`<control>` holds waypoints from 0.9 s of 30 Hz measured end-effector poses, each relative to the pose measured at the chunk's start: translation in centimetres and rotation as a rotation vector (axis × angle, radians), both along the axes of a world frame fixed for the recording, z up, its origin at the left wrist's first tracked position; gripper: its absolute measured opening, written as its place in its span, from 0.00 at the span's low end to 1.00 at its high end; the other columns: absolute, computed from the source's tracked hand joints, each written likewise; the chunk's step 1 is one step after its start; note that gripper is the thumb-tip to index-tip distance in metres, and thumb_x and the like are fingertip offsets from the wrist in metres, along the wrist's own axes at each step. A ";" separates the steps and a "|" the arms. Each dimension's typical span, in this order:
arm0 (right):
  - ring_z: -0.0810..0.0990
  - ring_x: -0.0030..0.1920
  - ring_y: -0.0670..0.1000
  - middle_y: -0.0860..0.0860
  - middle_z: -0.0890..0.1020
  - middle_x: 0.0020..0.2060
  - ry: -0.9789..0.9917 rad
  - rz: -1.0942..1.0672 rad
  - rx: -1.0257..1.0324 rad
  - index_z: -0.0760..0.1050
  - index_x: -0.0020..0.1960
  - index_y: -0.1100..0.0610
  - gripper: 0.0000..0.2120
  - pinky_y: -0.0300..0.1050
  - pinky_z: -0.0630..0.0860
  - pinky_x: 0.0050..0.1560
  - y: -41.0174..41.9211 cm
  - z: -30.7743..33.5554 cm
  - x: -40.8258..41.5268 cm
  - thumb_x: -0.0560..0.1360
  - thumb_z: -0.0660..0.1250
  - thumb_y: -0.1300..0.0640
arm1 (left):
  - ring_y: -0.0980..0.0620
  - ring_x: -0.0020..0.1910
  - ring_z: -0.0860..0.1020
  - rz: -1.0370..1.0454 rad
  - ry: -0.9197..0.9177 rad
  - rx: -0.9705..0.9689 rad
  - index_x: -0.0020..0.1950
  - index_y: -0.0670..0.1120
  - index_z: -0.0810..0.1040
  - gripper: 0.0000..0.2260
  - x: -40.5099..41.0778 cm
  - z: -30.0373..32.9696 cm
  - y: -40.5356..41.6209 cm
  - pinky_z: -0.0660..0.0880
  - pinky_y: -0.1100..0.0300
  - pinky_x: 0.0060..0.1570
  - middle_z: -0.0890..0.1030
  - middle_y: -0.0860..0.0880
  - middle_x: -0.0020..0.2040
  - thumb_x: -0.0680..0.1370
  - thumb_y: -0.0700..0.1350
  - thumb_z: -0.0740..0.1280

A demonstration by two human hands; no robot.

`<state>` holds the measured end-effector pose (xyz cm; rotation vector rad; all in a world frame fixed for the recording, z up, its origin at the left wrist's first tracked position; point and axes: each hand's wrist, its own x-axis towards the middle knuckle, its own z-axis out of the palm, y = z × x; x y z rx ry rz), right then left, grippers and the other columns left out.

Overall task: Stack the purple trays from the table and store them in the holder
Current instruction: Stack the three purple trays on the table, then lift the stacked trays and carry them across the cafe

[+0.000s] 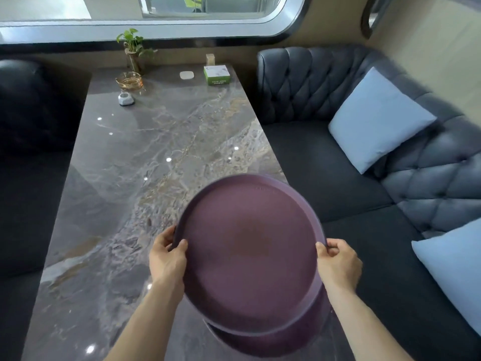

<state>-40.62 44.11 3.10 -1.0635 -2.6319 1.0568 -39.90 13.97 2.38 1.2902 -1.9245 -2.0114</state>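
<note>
Both hands, left hand [168, 259] and right hand [338, 261], grip opposite rims of the top tray [250, 254], held level between them above a second tray [273, 342] near the counter's [156, 157] near edge.

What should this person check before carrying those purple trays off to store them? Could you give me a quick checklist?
1. Left hand grips the top tray rim: ok.
2. Right hand grips the opposite rim: ok.
3. Second tray nested squarely underneath: not ok, it sits offset toward the near edge.
4. Other purple trays left on the table: none seen, ok.
5. Holder located: cannot tell, not in view.
</note>
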 end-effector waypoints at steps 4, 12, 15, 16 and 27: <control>0.82 0.46 0.58 0.54 0.86 0.41 -0.054 -0.021 0.021 0.80 0.52 0.57 0.08 0.47 0.74 0.44 2.7 -1.7 2.1 0.75 0.70 0.56 | 0.47 0.45 0.82 -0.075 -0.097 -0.051 0.51 0.56 0.83 0.17 1.9 -1.4 1.7 0.78 0.51 0.52 0.85 0.49 0.46 0.73 0.34 0.67; 0.81 0.47 0.57 0.53 0.84 0.45 -0.156 0.005 0.044 0.80 0.54 0.54 0.08 0.49 0.78 0.45 3.7 -4.2 3.7 0.75 0.70 0.57 | 0.48 0.46 0.85 -0.172 -0.301 -0.295 0.55 0.57 0.84 0.18 4.3 -1.8 3.3 0.80 0.48 0.55 0.87 0.53 0.44 0.71 0.38 0.68; 0.81 0.48 0.58 0.53 0.83 0.47 -0.174 0.008 0.045 0.81 0.54 0.54 0.08 0.50 0.78 0.46 3.7 -4.4 3.7 0.75 0.70 0.58 | 0.47 0.50 0.84 -0.213 -0.317 -0.371 0.58 0.56 0.84 0.17 4.5 -2.0 3.5 0.79 0.49 0.56 0.87 0.52 0.48 0.73 0.40 0.70; 0.80 0.48 0.58 0.54 0.82 0.48 -0.177 0.012 0.048 0.81 0.54 0.54 0.08 0.50 0.77 0.46 3.8 -4.5 3.6 0.75 0.70 0.58 | 0.47 0.50 0.84 -0.222 -0.322 -0.387 0.58 0.56 0.84 0.17 4.5 -2.1 3.5 0.79 0.48 0.57 0.87 0.52 0.48 0.73 0.40 0.70; 0.81 0.43 0.57 0.53 0.86 0.42 -0.184 0.021 0.041 0.84 0.51 0.56 0.06 0.49 0.80 0.49 4.0 -4.6 3.6 0.74 0.71 0.59 | 0.44 0.54 0.83 -0.281 -0.353 -0.545 0.58 0.55 0.85 0.18 4.3 -2.3 3.0 0.78 0.49 0.58 0.88 0.51 0.49 0.73 0.38 0.68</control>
